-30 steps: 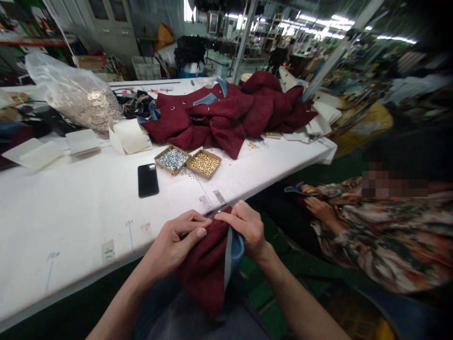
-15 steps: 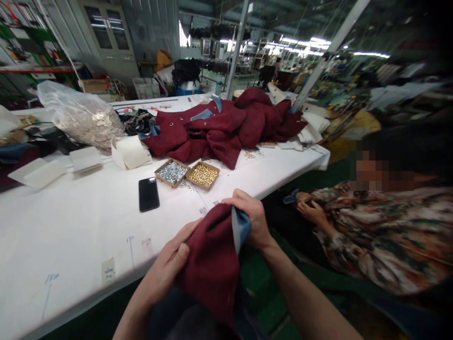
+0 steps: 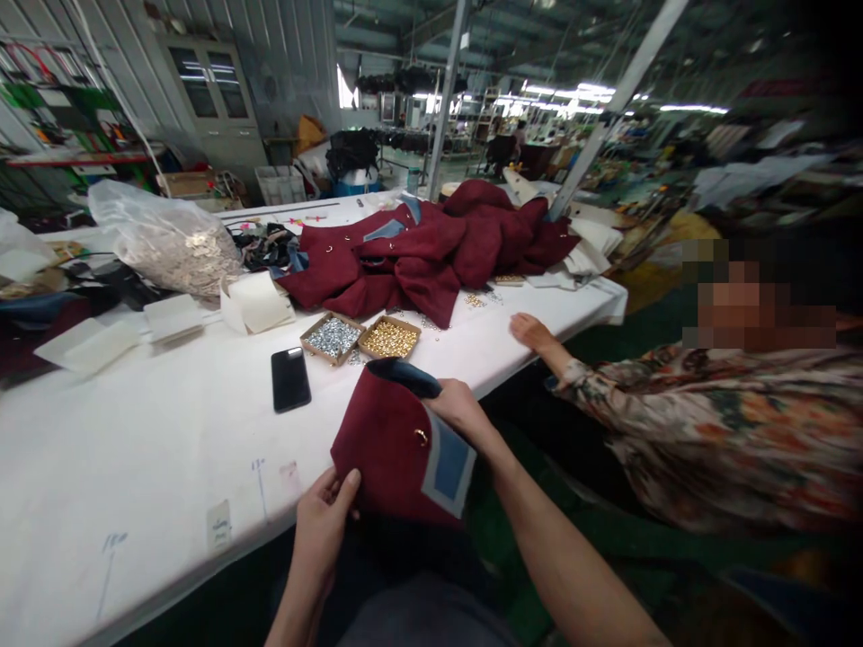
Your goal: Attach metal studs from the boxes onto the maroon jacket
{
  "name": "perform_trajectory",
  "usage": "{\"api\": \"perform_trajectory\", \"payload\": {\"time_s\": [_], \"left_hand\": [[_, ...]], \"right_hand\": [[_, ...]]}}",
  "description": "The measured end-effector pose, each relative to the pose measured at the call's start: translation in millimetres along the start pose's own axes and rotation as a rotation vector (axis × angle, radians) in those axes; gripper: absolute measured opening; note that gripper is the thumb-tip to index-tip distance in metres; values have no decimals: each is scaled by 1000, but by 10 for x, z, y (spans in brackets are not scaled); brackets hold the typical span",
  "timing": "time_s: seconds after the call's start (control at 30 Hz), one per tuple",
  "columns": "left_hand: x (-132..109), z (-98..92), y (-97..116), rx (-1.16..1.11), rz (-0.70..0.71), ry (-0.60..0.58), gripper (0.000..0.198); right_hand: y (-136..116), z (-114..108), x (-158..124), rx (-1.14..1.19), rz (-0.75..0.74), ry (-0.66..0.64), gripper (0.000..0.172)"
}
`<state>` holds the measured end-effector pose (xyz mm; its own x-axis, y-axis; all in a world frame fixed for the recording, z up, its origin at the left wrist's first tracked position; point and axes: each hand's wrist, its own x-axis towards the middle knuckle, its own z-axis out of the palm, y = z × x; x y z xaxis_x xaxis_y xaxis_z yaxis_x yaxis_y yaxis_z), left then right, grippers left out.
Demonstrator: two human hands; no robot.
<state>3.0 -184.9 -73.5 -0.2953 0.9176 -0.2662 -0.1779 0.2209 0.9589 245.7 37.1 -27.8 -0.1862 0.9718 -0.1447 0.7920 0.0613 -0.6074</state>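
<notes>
A maroon fabric piece with a blue, grey-edged backing and a gold ring-like fitting is held up between my hands, just off the table's front edge. My left hand pinches its lower left edge, thumb on top. My right hand grips the upper right part, with its fingertips hidden behind the cloth. Beyond the piece, two small cardboard trays sit side by side: one of silver fittings, one of gold fittings. A black phone lies to their left.
A heap of maroon pieces covers the table's far side. A clear plastic bag of small pale parts and some white cards lie at left. Close by on the right sits a co-worker, one hand at the white table's edge.
The maroon piece has been turned and spread, so its gold fitting and blue corner now show. My left hand has shifted down and left. The co-worker's hand has reached out to the table.
</notes>
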Motion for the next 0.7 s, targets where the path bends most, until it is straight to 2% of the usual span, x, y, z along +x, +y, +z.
{"api": "perform_trajectory", "payload": {"time_s": [0.07, 0.1, 0.2, 0.23, 0.3, 0.4, 0.43, 0.57, 0.7], "left_hand": [[68, 18, 52, 27, 6, 31, 70], [102, 4, 97, 49, 11, 47, 70], [210, -64, 253, 146, 19, 85, 73], [247, -83, 298, 173, 18, 84, 73], [314, -103, 361, 225, 23, 59, 74], [372, -108, 399, 286, 44, 23, 77], [375, -106, 407, 281, 39, 16, 78], [307, -85, 484, 179, -19, -13, 84], [223, -36, 578, 65, -66, -96, 99]], "right_hand": [[-64, -31, -41, -67, 5, 6, 25], [-104, -56, -69, -102, 15, 30, 30], [-246, -140, -183, -220, -12, 185, 65], [-297, -166, -229, -256, -51, 242, 72], [-394, -214, -324, -306, -172, 305, 63], [-503, -278, -450, -316, -353, 275, 25], [-530, -299, -486, -314, -399, 265, 18], [-653, -375, -634, -257, -504, 295, 16], [-886, -405, -769, -205, -512, 176, 20]]}}
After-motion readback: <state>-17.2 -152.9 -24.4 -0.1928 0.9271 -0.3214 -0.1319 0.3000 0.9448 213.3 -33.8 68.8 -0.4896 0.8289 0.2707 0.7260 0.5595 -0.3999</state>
